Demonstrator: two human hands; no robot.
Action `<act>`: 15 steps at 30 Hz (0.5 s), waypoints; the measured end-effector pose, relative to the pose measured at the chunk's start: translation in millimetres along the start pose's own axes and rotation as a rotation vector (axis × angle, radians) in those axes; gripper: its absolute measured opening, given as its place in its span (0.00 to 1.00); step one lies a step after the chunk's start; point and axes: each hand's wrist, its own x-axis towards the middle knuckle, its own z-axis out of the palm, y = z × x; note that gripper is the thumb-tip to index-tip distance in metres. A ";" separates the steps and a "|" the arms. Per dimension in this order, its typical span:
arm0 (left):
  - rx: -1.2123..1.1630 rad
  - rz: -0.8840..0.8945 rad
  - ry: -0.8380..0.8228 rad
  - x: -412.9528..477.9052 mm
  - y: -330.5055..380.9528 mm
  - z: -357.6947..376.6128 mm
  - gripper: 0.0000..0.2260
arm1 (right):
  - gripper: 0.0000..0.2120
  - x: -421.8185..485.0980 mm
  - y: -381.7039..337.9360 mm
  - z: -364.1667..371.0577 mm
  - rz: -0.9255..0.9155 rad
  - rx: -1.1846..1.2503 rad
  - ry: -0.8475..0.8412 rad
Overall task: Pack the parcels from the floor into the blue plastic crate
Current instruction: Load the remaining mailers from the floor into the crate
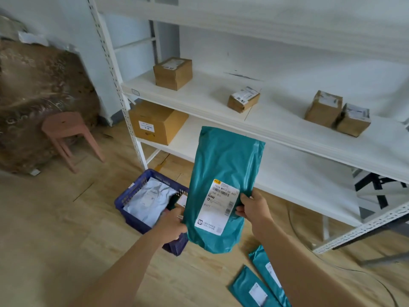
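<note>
I hold a teal plastic parcel [223, 173] upright in the air, its white shipping label facing me. My left hand [171, 223] grips its lower left edge and my right hand [252, 208] pinches its right edge beside the label. The blue plastic crate [137, 191] stands on the wooden floor just left of and below the parcel, partly hidden by it and by my left hand. A pale grey-white parcel [148, 199] lies inside the crate. Two more teal parcels [252, 289] [269, 275] lie on the floor at the lower right.
A white metal shelf unit [287, 129] fills the right side, with several small cardboard boxes [172, 73] on its middle shelf and a larger box [155, 121] on the low one. A pink stool [68, 134] and a large wrapped brown bundle [33, 96] stand at the left.
</note>
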 end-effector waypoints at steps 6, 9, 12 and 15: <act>0.150 0.001 0.011 38.4 0.0 -52.5 0.11 | 0.08 34.5 -16.7 43.1 0.042 0.044 0.054; 0.257 0.009 0.020 67.9 -4.8 -74.0 0.07 | 0.09 61.4 -22.8 64.6 0.070 0.060 0.063; 0.313 0.010 0.104 97.8 -7.3 -102.1 0.02 | 0.09 90.5 -28.2 91.9 0.077 0.036 0.055; 0.510 0.023 0.219 129.4 -1.7 -134.8 0.07 | 0.09 125.2 -35.5 122.0 0.089 0.033 0.043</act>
